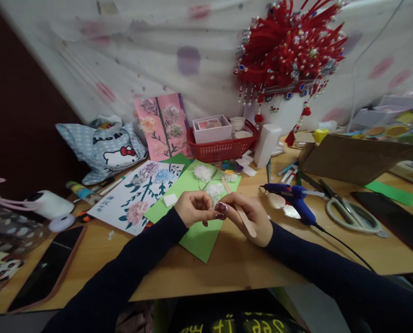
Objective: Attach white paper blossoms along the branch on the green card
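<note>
Two hands meeting over a green card sheet [199, 238] at the table's near middle. Left hand [194, 208] curled, fingertips pinched together on something too small to make out, possibly a scrap of the white tissue. Right hand [249, 217] closed around a wooden craft stick [240, 210], fingertips touching those of the left. Stick's long axis running from the far left, up near the white tissue flowers [211, 180] glued to the green sheet, back toward the near right across the palm; upper end pointing away from the body. Pinched bit right at the junction of both hands, equally near to each.

Just right of the right hand, a blue glue gun [296, 199], nozzle to the left, cord trailing off toward the near right. Further right, grey-handled scissors [348, 210] lying flat. Left of the green sheet, a white flower picture [137, 194] and a small white square [170, 200]; behind it, a pink flower picture [163, 125] leaning upright.

Behind the cards, a red basket [223, 148] holding a white box [211, 129] with a pinkish inset and two small white cups at its right end. Far left, a patterned cloth bag [105, 148], contents hidden. Near left, a dark phone [46, 268] face up. Above, a red beaded headdress [289, 51] on a white stand.
</note>
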`<action>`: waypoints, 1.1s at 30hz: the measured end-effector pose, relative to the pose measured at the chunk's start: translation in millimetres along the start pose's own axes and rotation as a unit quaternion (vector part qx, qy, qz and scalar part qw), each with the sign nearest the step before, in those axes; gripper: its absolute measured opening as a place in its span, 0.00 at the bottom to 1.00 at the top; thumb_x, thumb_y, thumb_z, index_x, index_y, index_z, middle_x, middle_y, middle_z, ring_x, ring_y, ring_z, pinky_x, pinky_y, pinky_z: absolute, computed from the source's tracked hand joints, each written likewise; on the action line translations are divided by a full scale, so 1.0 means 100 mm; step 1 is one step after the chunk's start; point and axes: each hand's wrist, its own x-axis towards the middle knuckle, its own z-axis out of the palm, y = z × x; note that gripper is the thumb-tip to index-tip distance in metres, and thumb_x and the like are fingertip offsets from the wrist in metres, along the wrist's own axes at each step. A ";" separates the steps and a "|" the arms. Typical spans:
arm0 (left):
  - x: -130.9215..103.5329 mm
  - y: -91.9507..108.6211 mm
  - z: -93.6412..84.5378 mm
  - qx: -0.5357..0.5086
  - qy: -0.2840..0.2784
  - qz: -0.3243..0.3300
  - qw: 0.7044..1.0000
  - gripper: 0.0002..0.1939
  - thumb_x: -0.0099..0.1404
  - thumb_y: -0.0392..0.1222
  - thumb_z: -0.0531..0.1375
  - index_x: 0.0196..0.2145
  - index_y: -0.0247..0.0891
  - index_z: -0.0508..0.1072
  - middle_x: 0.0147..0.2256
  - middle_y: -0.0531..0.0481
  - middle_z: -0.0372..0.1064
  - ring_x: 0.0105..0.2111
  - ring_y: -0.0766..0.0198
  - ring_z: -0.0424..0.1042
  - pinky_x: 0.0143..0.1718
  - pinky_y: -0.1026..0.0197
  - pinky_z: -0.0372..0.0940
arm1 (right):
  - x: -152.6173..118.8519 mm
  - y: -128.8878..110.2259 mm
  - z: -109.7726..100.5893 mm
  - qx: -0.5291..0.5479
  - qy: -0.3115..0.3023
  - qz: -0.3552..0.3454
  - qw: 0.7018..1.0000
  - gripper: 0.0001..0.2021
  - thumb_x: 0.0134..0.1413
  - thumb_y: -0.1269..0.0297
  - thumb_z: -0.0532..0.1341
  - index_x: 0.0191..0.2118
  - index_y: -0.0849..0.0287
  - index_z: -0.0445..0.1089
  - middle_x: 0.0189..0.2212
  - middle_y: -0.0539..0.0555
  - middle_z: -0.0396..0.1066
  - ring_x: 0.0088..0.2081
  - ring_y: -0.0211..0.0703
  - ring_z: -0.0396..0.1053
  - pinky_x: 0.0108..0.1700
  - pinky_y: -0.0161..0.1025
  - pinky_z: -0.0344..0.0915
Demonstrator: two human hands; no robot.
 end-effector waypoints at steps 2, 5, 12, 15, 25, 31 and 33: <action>-0.02 0.01 0.01 0.005 -0.001 -0.005 1.000 0.26 0.31 0.49 0.74 0.17 0.33 0.63 0.13 0.56 0.63 0.12 0.73 0.62 0.13 0.70 0.60 | 0.01 -0.02 -0.01 0.000 -0.014 -0.003 1.000 0.11 0.59 0.59 0.57 0.31 0.61 0.68 0.20 0.49 0.66 0.21 0.33 0.60 0.24 0.32 0.60; -0.03 0.00 0.01 0.019 -0.002 -0.001 1.000 0.25 0.32 0.48 0.74 0.17 0.33 0.63 0.14 0.56 0.63 0.13 0.72 0.64 0.14 0.69 0.61 | 0.03 -0.05 -0.04 0.001 -0.051 0.006 0.999 0.11 0.58 0.58 0.58 0.32 0.61 0.69 0.19 0.49 0.68 0.20 0.33 0.61 0.22 0.31 0.60; -0.03 -0.07 -0.01 0.077 0.001 0.031 0.997 0.23 0.37 0.46 0.74 0.18 0.34 0.63 0.15 0.56 0.63 0.14 0.72 0.64 0.15 0.70 0.60 | 0.03 -0.07 -0.05 -0.030 -0.044 0.009 0.999 0.12 0.60 0.60 0.55 0.30 0.62 0.70 0.19 0.50 0.69 0.21 0.33 0.63 0.24 0.31 0.62; -0.04 -0.09 0.00 0.111 0.009 0.052 0.992 0.23 0.39 0.46 0.73 0.18 0.34 0.62 0.15 0.57 0.62 0.14 0.73 0.63 0.15 0.71 0.59 | 0.02 -0.04 -0.03 -0.047 -0.048 0.029 0.997 0.11 0.59 0.61 0.56 0.30 0.62 0.69 0.19 0.49 0.68 0.20 0.33 0.61 0.23 0.31 0.61; -0.05 -0.04 -0.02 0.071 -0.023 0.084 0.994 0.21 0.57 0.58 0.59 0.24 0.34 0.65 0.21 0.53 0.64 0.19 0.70 0.66 0.20 0.66 0.68 | 0.00 0.02 -0.01 0.004 -0.051 0.029 0.998 0.09 0.59 0.62 0.56 0.34 0.62 0.68 0.24 0.54 0.74 0.26 0.37 0.72 0.28 0.34 0.69; -0.05 -0.06 -0.02 0.054 -0.016 0.073 0.996 0.21 0.57 0.58 0.60 0.26 0.35 0.63 0.23 0.53 0.65 0.24 0.66 0.71 0.23 0.64 0.71 | 0.00 0.04 0.00 0.015 -0.028 0.021 0.999 0.09 0.60 0.61 0.56 0.33 0.61 0.68 0.25 0.54 0.74 0.26 0.37 0.72 0.29 0.35 0.71; -0.06 -0.07 0.00 0.067 -0.011 0.087 0.994 0.19 0.58 0.55 0.60 0.27 0.35 0.63 0.23 0.52 0.66 0.25 0.65 0.72 0.24 0.64 0.70 | 0.00 0.05 0.01 0.017 -0.027 0.023 0.999 0.09 0.59 0.61 0.57 0.33 0.61 0.69 0.25 0.54 0.74 0.26 0.37 0.72 0.29 0.35 0.71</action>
